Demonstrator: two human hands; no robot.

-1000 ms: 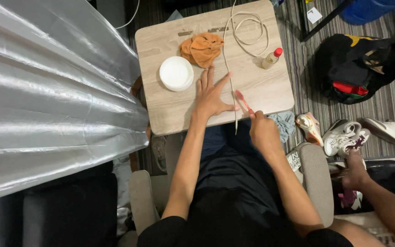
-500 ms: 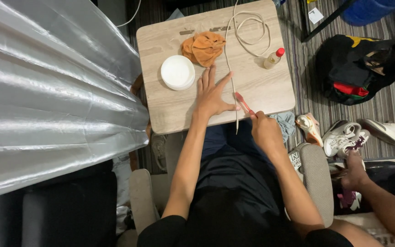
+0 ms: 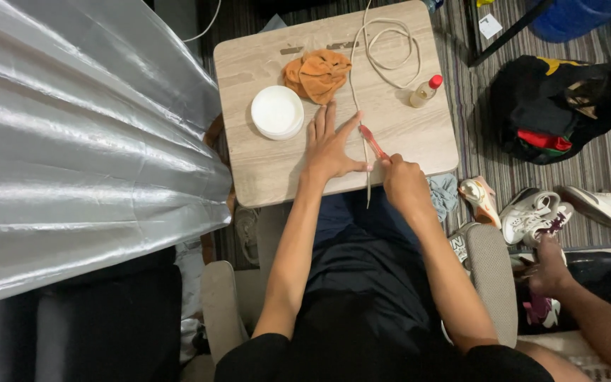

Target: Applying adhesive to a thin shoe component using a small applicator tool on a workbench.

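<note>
From the head camera, the left hand (image 3: 330,145) lies flat and open on the table (image 3: 419,138), fingers spread beside the cord (image 3: 359,113). The right hand (image 3: 404,182) is closed around a red tool (image 3: 372,140), its tip at the cord near the table's front edge.

Orange cloth (image 3: 317,74), white round lid (image 3: 277,112), red-capped bottle (image 3: 425,91), pale wood-grain table (image 3: 419,134), cream cord (image 3: 383,42).

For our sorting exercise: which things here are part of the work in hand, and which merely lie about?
In use: left hand flat on the wooden table, pinning the pale cord; right hand holding a red-handled tool.

Lying about: round white lid, orange cloth, small red-capped bottle, black bag, shoes.
</note>
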